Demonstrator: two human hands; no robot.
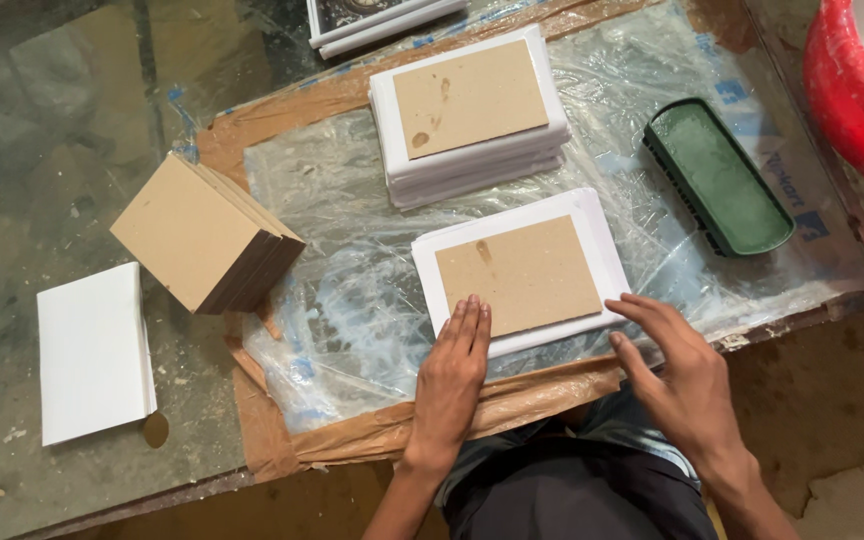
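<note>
Hands [449, 375] on crosswise brown board [519, 275]

red tub [852, 90]: at two o'clock, cut off by the top and right edges; contents not visible.
framed panels [382, 20]: at twelve o'clock, only the lower edges show.
left hand [449, 375]: hides the white sheet's [512, 340] near edge.
forearms: run off the bottom edge.

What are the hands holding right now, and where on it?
Nothing is gripped. The left hand presses flat on the brown board's near edge; the right hand touches its white paper's right edge.
</note>
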